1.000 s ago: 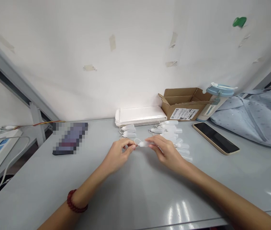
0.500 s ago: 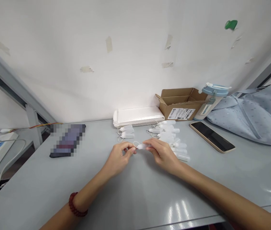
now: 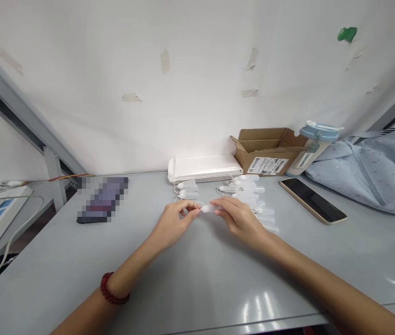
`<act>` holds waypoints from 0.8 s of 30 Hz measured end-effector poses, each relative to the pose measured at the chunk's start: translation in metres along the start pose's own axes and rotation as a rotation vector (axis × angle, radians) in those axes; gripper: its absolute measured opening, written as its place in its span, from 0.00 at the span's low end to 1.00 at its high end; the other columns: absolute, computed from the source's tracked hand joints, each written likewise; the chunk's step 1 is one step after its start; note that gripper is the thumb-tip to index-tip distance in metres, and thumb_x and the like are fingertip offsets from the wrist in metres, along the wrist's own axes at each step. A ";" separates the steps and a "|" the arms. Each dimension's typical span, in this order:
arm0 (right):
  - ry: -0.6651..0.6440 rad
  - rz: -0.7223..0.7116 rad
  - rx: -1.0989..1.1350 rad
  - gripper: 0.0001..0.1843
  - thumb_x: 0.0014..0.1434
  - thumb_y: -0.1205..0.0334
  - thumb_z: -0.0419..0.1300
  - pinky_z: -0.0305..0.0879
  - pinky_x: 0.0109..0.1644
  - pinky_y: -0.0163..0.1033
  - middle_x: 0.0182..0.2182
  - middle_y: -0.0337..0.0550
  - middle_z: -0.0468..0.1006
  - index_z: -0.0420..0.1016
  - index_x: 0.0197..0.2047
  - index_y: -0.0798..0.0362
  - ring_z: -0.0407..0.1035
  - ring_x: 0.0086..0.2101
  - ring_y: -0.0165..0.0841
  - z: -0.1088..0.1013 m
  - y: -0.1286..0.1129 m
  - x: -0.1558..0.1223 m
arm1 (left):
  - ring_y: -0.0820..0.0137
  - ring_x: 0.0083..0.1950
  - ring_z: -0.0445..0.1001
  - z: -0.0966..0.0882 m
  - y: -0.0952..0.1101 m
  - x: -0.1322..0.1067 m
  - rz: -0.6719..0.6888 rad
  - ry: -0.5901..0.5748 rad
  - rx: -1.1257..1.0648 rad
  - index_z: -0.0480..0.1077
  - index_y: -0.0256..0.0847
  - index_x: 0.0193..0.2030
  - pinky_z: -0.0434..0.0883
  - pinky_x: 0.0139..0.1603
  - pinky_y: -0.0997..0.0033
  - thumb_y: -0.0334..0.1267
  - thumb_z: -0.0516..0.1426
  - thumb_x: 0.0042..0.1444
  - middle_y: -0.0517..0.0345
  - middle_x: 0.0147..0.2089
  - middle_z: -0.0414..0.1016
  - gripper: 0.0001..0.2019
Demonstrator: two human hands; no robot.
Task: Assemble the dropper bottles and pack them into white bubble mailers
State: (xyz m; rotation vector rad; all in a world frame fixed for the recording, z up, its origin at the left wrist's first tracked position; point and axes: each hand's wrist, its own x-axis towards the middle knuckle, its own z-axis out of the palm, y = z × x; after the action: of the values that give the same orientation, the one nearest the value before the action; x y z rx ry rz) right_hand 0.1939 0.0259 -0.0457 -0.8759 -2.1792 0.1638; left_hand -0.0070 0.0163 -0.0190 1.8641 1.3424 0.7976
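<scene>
My right hand (image 3: 239, 217) grips a small translucent white dropper bottle (image 3: 208, 208) by its body, the tip pointing left. Pinched together, the thumb and fingers of my left hand (image 3: 178, 219) close on the bottle's tip end, and the fingertips cover the tip itself. A thin white loop strap (image 3: 199, 203) arches from the bottle's neck to the left fingertips. Just behind my left hand lie a few similar bottles (image 3: 188, 190) with their loops. Beyond and beside my right hand is a loose pile of several more such bottles (image 3: 249, 190).
Against the wall sits a stack of flat white cartons (image 3: 204, 166). To its right are an open cardboard box (image 3: 267, 156), a blue-lidded cup (image 3: 318, 139) and a pale blue bag (image 3: 361, 172). A phone (image 3: 312, 200) lies at right, a blurred-out flat object (image 3: 103, 200) at left.
My left fingers have closed further over the bottle's tip, hiding a small reddish bit that showed there. The whole view has shifted slightly; both hands stay at the same bottle.
</scene>
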 end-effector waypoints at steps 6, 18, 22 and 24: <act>0.005 -0.025 -0.063 0.11 0.62 0.70 0.51 0.66 0.38 0.42 0.36 0.47 0.78 0.69 0.46 0.54 0.72 0.37 0.37 0.001 0.000 0.002 | 0.69 0.36 0.70 -0.002 -0.003 0.002 0.000 0.030 0.043 0.74 0.42 0.35 0.64 0.40 0.71 0.40 0.53 0.55 0.61 0.34 0.76 0.10; -0.002 0.025 -0.051 0.10 0.62 0.69 0.51 0.67 0.39 0.41 0.35 0.48 0.78 0.70 0.45 0.56 0.71 0.36 0.36 0.002 0.004 0.000 | 0.67 0.39 0.71 -0.009 -0.009 0.005 -0.022 0.028 0.052 0.72 0.40 0.40 0.66 0.40 0.70 0.43 0.54 0.54 0.57 0.38 0.76 0.12; -0.041 -0.038 -0.084 0.11 0.62 0.69 0.50 0.67 0.39 0.44 0.37 0.50 0.78 0.69 0.46 0.57 0.71 0.37 0.38 0.009 0.003 -0.004 | 0.69 0.37 0.70 -0.008 -0.009 0.004 -0.019 -0.070 0.076 0.72 0.41 0.34 0.65 0.39 0.70 0.42 0.51 0.56 0.60 0.36 0.76 0.11; -0.046 -0.047 -0.092 0.11 0.62 0.70 0.50 0.67 0.39 0.44 0.37 0.50 0.78 0.69 0.46 0.57 0.71 0.37 0.38 0.010 0.002 -0.004 | 0.70 0.36 0.69 -0.007 -0.009 0.003 -0.005 -0.110 0.084 0.72 0.41 0.34 0.64 0.38 0.71 0.41 0.51 0.57 0.61 0.35 0.76 0.11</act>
State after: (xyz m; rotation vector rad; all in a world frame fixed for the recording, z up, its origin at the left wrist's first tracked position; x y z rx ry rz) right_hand 0.1898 0.0259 -0.0559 -0.8790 -2.2630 0.0616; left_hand -0.0167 0.0228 -0.0223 1.9399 1.3292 0.6354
